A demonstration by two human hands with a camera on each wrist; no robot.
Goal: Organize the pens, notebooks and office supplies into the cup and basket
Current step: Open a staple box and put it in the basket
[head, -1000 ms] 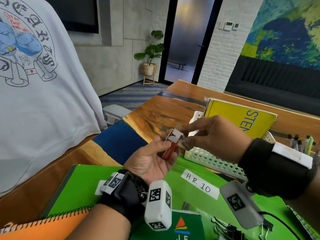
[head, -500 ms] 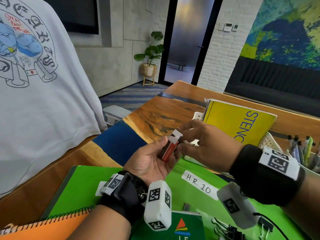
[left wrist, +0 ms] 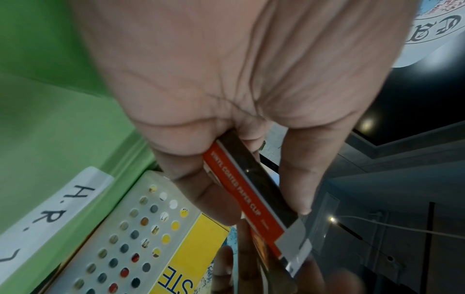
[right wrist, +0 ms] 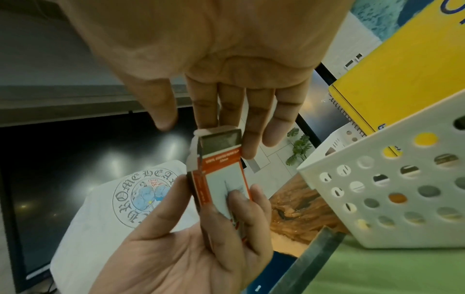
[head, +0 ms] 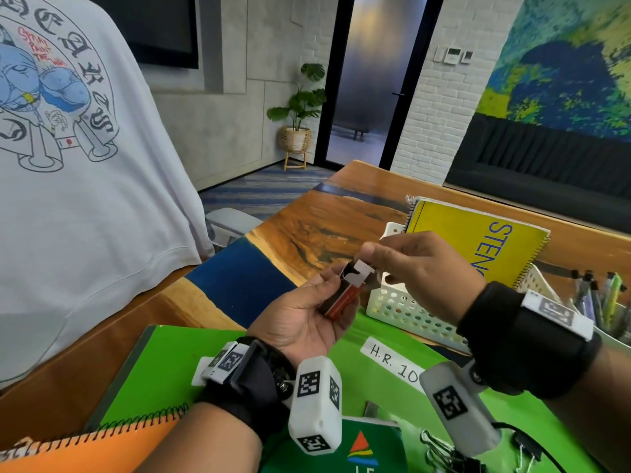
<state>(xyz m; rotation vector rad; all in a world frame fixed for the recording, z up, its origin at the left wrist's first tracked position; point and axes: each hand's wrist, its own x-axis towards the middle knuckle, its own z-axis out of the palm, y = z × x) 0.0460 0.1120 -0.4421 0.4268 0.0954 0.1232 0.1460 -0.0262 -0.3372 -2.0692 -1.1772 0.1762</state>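
- The left hand is palm-up above the desk, thumb and curled fingers gripping a small orange paper clip box.
- Print on the box's side reads "vinyl coated paper clip" in the left wrist view.
- The right hand reaches in from the right with nearly straight fingers; its fingertips touch the box's open white end flap.
- Just behind the hands stands a white perforated basket with a yellow steno notebook upright inside it.
- A cup of pens sits to the right of the basket.
- Below the hands lie a green folder labelled "H.R. 10", an orange spiral notebook and some black binder clips.
- Someone in a white printed shirt stands at the left.
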